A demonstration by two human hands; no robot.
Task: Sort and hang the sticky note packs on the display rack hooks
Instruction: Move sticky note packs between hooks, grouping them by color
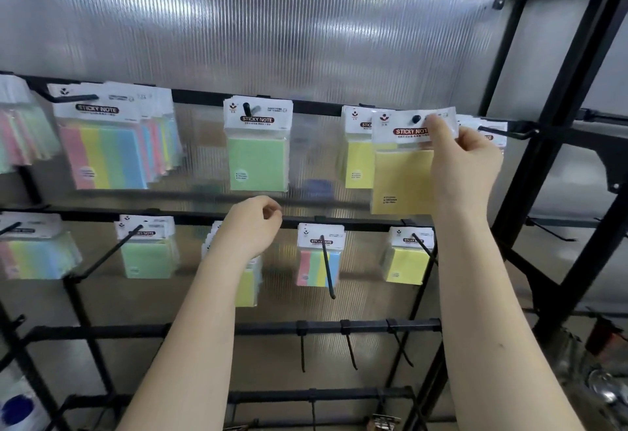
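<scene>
The right hand [465, 155] pinched the white header card of a yellow sticky note pack [402, 177] and held it up at the top rail of the display rack [543, 97], the card's hole at the black tip of a hook [416, 119]. Just behind it hung another yellow pack [356, 165]. The left hand [253, 226] hovered lower, fingers loosely curled and holding nothing, in front of the second rail. Along the top rail a green pack [257, 164] hung at the middle and striped multicolour packs [105, 155] hung farther left. On the second rail hung a small striped pack [318, 267], a yellow one [407, 266] and a green one [147, 257].
</scene>
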